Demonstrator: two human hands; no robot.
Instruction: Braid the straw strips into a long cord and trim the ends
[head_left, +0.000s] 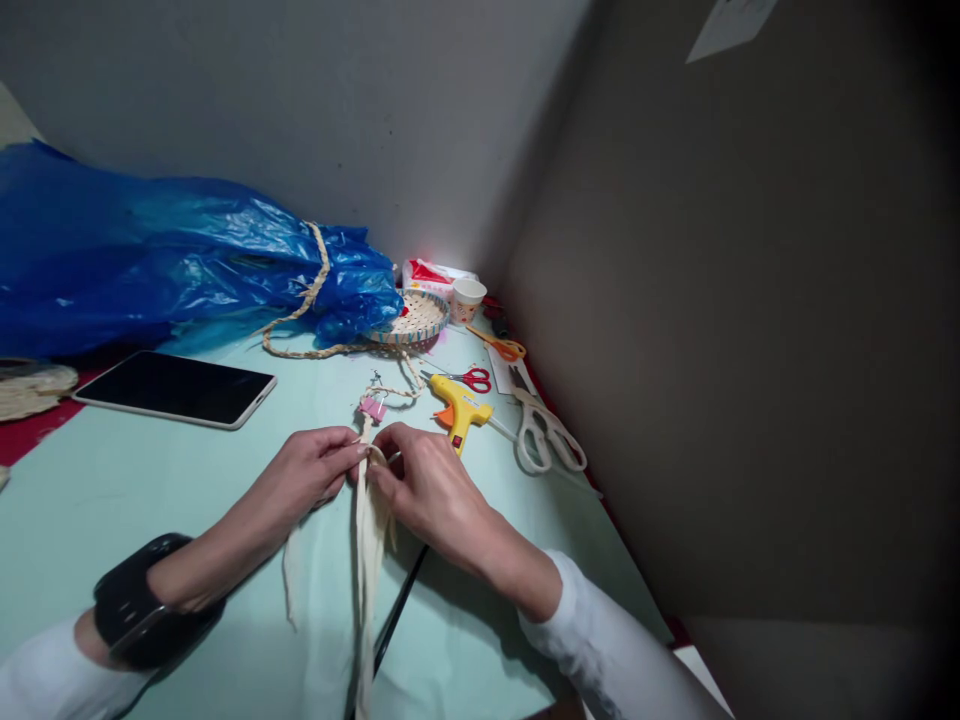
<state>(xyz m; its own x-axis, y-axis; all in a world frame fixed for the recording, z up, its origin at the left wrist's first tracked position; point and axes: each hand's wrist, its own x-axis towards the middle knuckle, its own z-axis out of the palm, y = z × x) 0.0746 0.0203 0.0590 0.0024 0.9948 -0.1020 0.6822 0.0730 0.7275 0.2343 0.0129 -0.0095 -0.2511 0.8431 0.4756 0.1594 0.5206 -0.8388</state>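
Pale strips of plant fibre (365,570) hang from between my two hands toward the near edge of the table. My left hand (319,465) pinches them near the top, thumb over the strands. Close against it, my right hand (424,480) grips a strand that curls over, its fingers bent and partly hidden. Just beyond my fingers a pink binder clip (372,408) sits on the braided part. From there a thin braided cord (409,385) winds away toward the back. One loose strip (289,580) dangles below my left hand.
A yellow glue gun (461,405) lies just beyond my right hand, with its black cable running toward me. White scissors (544,425), red scissors (476,380) and orange scissors (506,347) lie rightward. A tablet (180,388), blue plastic bag (187,260), woven basket (420,318) and paper cup (467,300) stand around.
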